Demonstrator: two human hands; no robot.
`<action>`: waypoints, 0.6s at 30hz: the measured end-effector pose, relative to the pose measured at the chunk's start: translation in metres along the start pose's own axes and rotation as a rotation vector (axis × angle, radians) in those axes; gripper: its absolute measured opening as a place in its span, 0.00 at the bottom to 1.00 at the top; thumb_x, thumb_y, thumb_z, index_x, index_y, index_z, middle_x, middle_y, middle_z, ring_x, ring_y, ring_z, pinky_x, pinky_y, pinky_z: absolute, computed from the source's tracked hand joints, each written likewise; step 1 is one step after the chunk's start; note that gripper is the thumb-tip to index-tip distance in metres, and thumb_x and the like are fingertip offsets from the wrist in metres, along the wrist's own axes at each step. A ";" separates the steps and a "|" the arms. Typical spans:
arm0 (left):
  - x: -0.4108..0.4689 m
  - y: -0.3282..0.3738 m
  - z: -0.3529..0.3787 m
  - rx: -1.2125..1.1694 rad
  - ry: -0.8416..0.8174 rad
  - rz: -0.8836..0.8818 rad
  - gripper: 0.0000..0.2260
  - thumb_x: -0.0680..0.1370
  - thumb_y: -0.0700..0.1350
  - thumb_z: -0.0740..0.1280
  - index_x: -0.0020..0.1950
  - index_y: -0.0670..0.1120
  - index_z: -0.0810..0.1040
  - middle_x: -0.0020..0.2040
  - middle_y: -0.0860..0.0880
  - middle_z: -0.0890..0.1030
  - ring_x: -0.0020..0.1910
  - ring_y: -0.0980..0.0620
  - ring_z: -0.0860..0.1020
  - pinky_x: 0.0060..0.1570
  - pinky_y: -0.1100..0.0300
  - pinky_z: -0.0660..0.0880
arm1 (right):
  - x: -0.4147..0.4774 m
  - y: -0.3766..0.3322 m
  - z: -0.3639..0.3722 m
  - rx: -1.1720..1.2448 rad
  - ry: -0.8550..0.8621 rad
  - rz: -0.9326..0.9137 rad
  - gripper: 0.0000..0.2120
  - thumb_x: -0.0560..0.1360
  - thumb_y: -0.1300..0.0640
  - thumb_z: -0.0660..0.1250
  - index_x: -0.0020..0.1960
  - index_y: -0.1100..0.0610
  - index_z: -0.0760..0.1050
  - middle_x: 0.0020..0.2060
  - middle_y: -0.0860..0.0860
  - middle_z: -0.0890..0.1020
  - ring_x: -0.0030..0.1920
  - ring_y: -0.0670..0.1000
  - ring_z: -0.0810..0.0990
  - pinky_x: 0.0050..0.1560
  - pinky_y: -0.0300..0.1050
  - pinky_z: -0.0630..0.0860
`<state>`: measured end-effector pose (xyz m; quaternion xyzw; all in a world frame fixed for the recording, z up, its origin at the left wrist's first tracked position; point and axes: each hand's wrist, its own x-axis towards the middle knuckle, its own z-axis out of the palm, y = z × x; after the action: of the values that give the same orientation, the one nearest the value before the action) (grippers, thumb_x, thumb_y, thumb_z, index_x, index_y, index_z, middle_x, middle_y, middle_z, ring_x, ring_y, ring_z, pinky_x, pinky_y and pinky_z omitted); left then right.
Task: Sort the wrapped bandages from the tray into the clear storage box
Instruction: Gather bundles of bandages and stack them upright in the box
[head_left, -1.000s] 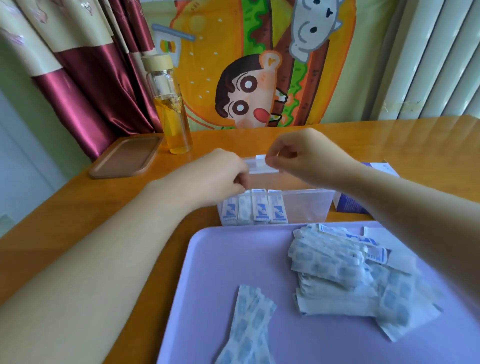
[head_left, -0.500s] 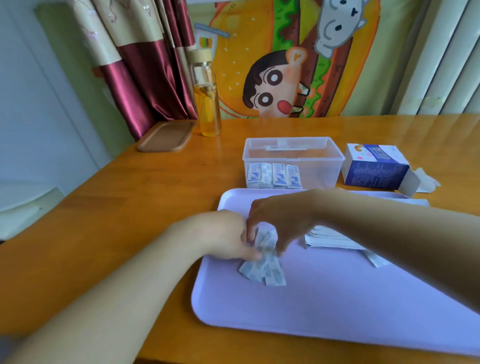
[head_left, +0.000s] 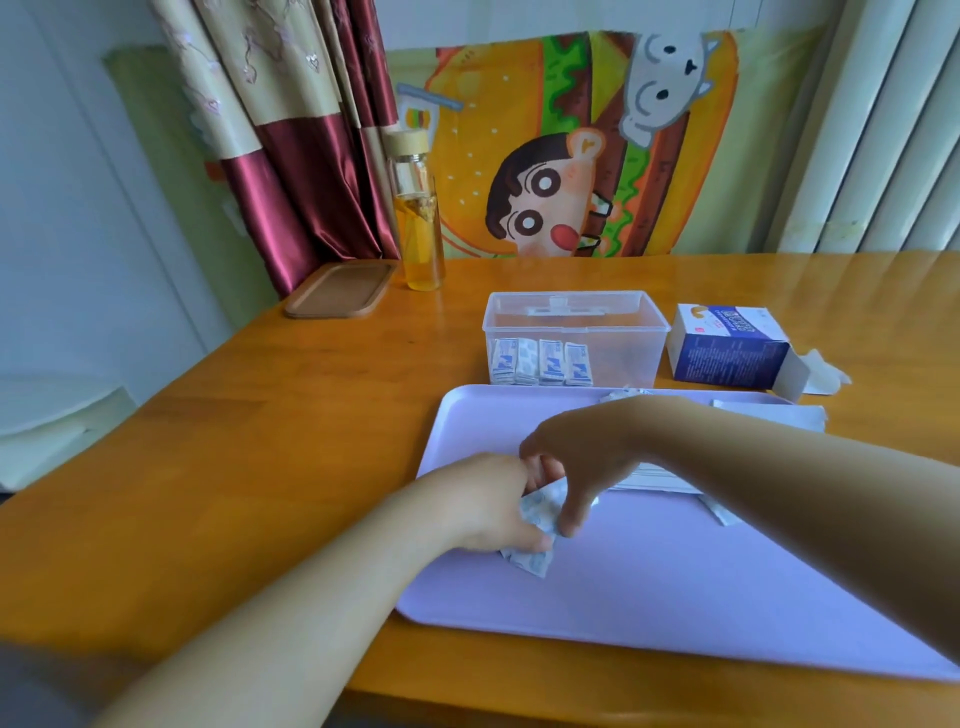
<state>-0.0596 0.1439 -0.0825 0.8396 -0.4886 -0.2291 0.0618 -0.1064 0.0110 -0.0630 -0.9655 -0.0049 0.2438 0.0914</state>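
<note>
A lilac tray (head_left: 675, 582) lies on the wooden table in front of me. Over its left part, my left hand (head_left: 478, 501) and my right hand (head_left: 576, 457) both pinch a small bunch of wrapped bandages (head_left: 537, 525), white with pale blue print. A larger pile of bandages (head_left: 660, 478) lies behind my right wrist, mostly hidden by the arm. Beyond the tray stands the clear storage box (head_left: 618, 332), open, with several wrapped bandages (head_left: 540, 361) standing upright along its front left wall.
A blue and white carton (head_left: 727, 348) lies open to the right of the box, crumpled paper (head_left: 826, 371) beside it. At the back left stand a glass bottle of yellow liquid (head_left: 418, 218) and a brown wooden tray (head_left: 340, 288). Curtains hang behind.
A second ago both hands were up at the box, placing a bandage. They then came down to the tray's small bunch, and now they have it gathered and slightly raised.
</note>
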 end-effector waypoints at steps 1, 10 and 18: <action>0.000 0.001 -0.001 0.017 -0.010 0.001 0.17 0.75 0.52 0.69 0.62 0.51 0.72 0.52 0.52 0.78 0.49 0.51 0.76 0.45 0.60 0.72 | -0.001 0.000 0.001 -0.002 0.010 0.001 0.15 0.66 0.51 0.76 0.44 0.50 0.69 0.35 0.41 0.73 0.36 0.43 0.73 0.42 0.42 0.72; 0.002 0.007 -0.001 0.014 0.018 -0.043 0.20 0.72 0.49 0.72 0.62 0.47 0.73 0.58 0.50 0.78 0.54 0.50 0.77 0.54 0.56 0.76 | -0.008 0.000 0.005 -0.015 0.080 -0.044 0.18 0.68 0.53 0.75 0.55 0.54 0.73 0.46 0.45 0.75 0.48 0.48 0.74 0.43 0.39 0.68; 0.001 0.007 0.000 0.020 0.034 -0.048 0.19 0.73 0.48 0.72 0.62 0.47 0.73 0.59 0.50 0.78 0.54 0.50 0.77 0.47 0.60 0.74 | -0.007 0.000 0.005 -0.042 0.086 -0.053 0.18 0.68 0.51 0.74 0.53 0.53 0.73 0.44 0.44 0.73 0.48 0.48 0.73 0.42 0.39 0.68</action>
<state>-0.0644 0.1393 -0.0805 0.8555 -0.4693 -0.2113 0.0564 -0.1152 0.0111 -0.0637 -0.9763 -0.0318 0.1994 0.0778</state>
